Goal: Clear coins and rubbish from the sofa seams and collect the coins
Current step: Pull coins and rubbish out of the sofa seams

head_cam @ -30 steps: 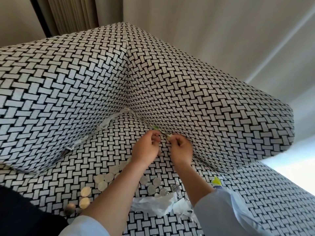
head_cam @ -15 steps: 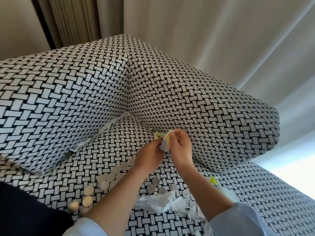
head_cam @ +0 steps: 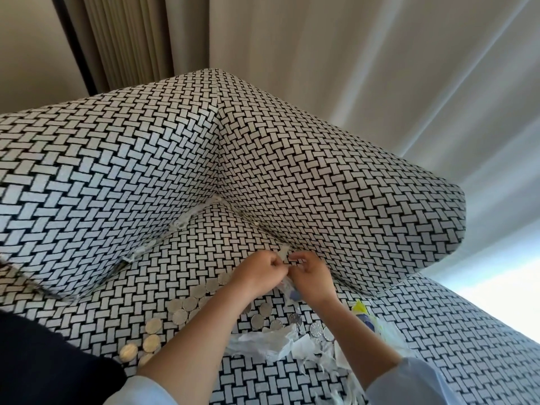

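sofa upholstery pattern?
Black-and-white basket weave on the sofa, clearest in the head view.

The sofa seat, woven black and white, bears a loose run of coins from front left toward the middle, torn white scraps heaped near the front, a yellow wrapper beside them, and white shreds along the back seam.

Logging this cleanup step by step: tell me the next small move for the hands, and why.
Probably drop the pale scrap that the left hand pinches onto the torn paper pile on the seat: it looks free of the armrest seam, and white shreds sit lodged in the back seam.
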